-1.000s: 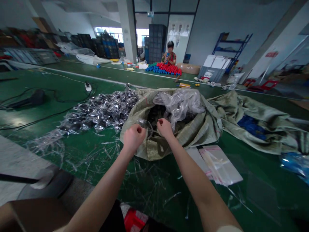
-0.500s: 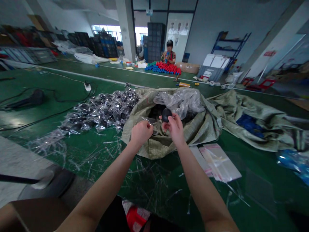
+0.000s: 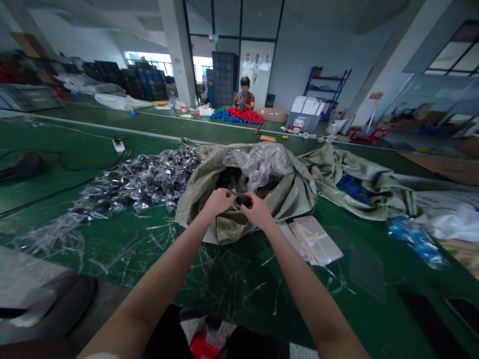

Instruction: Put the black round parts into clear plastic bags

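Observation:
My right hand (image 3: 258, 210) grips a small round black ball (image 3: 244, 200) between thumb and fingers. Close beside it on the left, my left hand (image 3: 220, 201) is closed in a pinch on what looks like a thin clear plastic bag, mostly hidden by the fingers. Both hands are over the mouth of a large woven sack (image 3: 224, 232). Crumpled clear plastic (image 3: 262, 162) lies across the sack's far side, with dark contents below. To the left is a heap of black balls wrapped in clear plastic (image 3: 149, 177).
Flat clear bags (image 3: 318, 242) lie right of the sack on the green table (image 3: 239, 279), among scattered plastic strips. Another woven sack (image 3: 337, 164) holds blue items. A power strip (image 3: 119, 145) with cables sits left. Across the table, a person (image 3: 245, 94) sits behind red and blue pieces (image 3: 241, 115).
My hands have drawn together, and the right hand has brought the black ball down and left toward the left hand. The view has shifted right and tilted slightly up.

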Demonstrator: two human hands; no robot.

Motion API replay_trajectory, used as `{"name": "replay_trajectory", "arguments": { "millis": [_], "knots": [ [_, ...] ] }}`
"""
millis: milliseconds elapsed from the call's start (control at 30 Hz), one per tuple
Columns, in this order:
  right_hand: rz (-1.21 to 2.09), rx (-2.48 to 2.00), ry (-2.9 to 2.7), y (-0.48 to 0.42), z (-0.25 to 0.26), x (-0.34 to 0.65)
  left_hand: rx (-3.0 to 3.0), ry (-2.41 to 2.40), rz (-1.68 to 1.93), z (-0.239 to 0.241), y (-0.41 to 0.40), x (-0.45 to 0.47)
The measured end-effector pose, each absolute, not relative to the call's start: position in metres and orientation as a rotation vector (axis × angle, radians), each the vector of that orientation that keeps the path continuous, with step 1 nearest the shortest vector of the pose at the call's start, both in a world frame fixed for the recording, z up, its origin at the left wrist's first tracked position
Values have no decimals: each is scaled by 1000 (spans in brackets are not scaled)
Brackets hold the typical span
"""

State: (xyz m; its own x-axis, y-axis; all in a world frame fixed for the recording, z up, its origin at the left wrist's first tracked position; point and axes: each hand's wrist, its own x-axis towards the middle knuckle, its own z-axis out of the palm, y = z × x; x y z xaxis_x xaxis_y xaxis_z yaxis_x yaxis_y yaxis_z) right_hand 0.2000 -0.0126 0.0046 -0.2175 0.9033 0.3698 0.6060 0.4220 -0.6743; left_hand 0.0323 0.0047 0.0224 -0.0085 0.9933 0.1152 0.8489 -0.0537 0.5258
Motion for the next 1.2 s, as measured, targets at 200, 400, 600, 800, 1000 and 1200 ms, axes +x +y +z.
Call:
{"name": "replay_trajectory", "arguments": {
  "millis": [200, 400, 600, 800, 1000, 1200],
  "knots": [
    [391, -1295, -2001, -4, 7, 198, 1903, 1774, 691, 20, 6, 34],
    [290, -1269, -1988, 3, 11, 195, 1812, 1690, 735, 22, 4, 28],
    [612, -1215, -2021, 5, 19, 193, 1690, 1634, 815, 25, 1, 24],
    [931, -1264, -1776, 11, 26, 189, 1603, 1661, 905, 20, -5, 21],
    [949, -1304, -1704, 22, 20, 181, 1561, 1714, 978, 15, -8, 23],
    [971, -1351, -1666, 24, 18, 178, 1540, 1723, 1016, 15, -8, 24]
  ]
}}
